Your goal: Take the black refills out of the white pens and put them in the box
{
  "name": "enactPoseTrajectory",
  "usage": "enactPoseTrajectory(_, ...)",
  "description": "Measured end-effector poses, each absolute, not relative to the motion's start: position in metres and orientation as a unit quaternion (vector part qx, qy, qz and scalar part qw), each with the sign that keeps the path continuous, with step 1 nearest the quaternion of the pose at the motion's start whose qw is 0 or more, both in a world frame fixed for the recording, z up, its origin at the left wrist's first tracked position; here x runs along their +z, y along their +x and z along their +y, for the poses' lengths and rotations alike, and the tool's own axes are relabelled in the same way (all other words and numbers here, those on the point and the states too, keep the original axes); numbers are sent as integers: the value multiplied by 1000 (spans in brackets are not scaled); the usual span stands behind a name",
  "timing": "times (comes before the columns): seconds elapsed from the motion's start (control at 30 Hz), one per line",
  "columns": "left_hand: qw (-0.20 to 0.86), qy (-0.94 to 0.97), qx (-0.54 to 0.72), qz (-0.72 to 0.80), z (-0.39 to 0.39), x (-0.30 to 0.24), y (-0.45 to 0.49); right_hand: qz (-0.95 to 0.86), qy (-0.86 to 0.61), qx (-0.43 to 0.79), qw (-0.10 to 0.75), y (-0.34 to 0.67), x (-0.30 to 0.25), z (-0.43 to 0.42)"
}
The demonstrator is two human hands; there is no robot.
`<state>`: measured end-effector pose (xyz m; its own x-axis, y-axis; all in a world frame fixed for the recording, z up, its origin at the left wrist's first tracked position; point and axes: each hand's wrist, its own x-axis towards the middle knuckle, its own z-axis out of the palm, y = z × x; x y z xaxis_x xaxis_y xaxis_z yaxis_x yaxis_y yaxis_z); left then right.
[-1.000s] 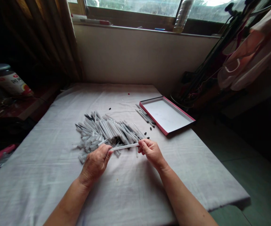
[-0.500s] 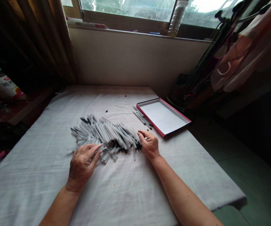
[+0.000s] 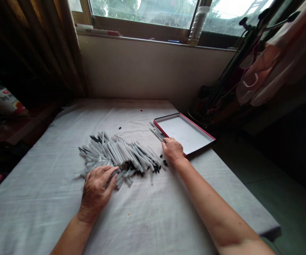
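A large heap of pen parts, mostly clear white barrels with black tips and dark refills (image 3: 123, 150), lies on the white cloth. My left hand (image 3: 100, 189) rests at the near left side of this heap, thumb and fingers drawn together; what is between them is hidden. At the right, my right hand (image 3: 173, 148) has its fingers closed at the near end of a small row of pens (image 3: 156, 131). Its fingertips cover whatever they grip. Beside that row is a shallow tray with red sides (image 3: 191, 132), white inside.
Small black pieces (image 3: 165, 162) lie between the heap and my right wrist. A black bit (image 3: 120, 128) and a red bit (image 3: 141, 110) are farther back on the tablecloth (image 3: 49, 170). Beyond the table stand a wall and a window sill with a bottle (image 3: 197, 26).
My right hand has moved from the heap's right edge up and right to the pen row beside the tray. My left hand has stayed by the heap, shifting slightly. The view has tilted a little.
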<state>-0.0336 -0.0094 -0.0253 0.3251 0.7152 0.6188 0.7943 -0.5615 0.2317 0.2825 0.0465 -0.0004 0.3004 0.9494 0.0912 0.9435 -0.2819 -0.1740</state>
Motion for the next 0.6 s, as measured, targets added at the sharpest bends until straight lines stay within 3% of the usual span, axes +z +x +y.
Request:
enactPoseTrajectory(0.1,61,-806,-359,-466,-8,-27,-35,-578,-815,13,40,285,4,65)
enactPoseTrajectory(0.3,52,-808,-372,-454,-8,-29,-35,-576,-817,8,19,278,1,79)
enactPoseTrajectory(0.6,64,-821,-373,-427,-8,-30,-34,-584,-809,8,64,280,12,64)
